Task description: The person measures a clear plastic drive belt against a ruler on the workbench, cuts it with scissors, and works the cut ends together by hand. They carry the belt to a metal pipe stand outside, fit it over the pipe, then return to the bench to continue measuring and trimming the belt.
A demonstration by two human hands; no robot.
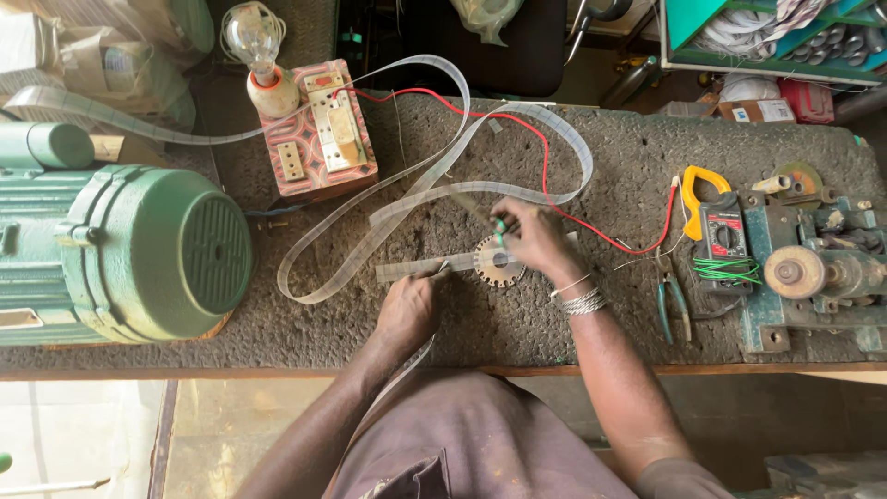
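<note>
Lying mid-desk (554, 323): toothed disc (497, 261), touching a clear strip (411, 269). Left hand (409, 310) is pressing down on the strip, fingers curled. Right hand (534, 238) is gripping a green-handled tool (480, 212) over the disc. Green motor (120, 249) is crowding the left edge; pliers (673, 305) and meter (723, 236) are lying rightward. Bare desk is showing along the near edge.

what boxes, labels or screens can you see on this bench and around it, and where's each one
Clamp meter: right side of the bench, dark body, yellow jaws, small grey screen, red label panel.
Cardboard box: behind the bench at the top right, brown with a small blue and white label.
Red box: beside the cardboard box, mostly hidden.
Wrapped packages: top left, brownish, under clear plastic.
</note>
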